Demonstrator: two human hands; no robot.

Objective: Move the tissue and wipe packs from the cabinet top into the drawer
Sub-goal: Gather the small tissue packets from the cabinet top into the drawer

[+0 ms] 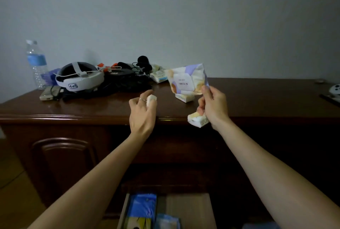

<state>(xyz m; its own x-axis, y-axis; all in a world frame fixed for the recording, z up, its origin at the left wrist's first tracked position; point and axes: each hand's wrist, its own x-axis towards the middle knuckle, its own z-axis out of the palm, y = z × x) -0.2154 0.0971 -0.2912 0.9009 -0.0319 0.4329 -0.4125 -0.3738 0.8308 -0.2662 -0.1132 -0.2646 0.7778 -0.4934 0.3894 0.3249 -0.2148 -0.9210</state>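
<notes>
I am holding a pastel-printed wipe pack point(187, 79) up by its lower right corner, my right hand point(213, 107) pinching it between thumb and fingers above the cabinet top point(257, 98). The lower fingers of that same hand are curling round a small tissue pack point(197, 119), which is hanging out in front of the cabinet's front edge. My left hand point(142, 112) is closing its fingers on a small white pack point(151, 99), just over the cabinet top near its front edge. Another small pack point(184, 98) is lying on the top right behind the raised wipe pack, and more packs point(158, 76) are sitting farther back beside a tangle of black cables point(127, 81). Below my arms the drawer point(191, 208) is standing open, with a blue pack point(142, 208) lying at its left side.
</notes>
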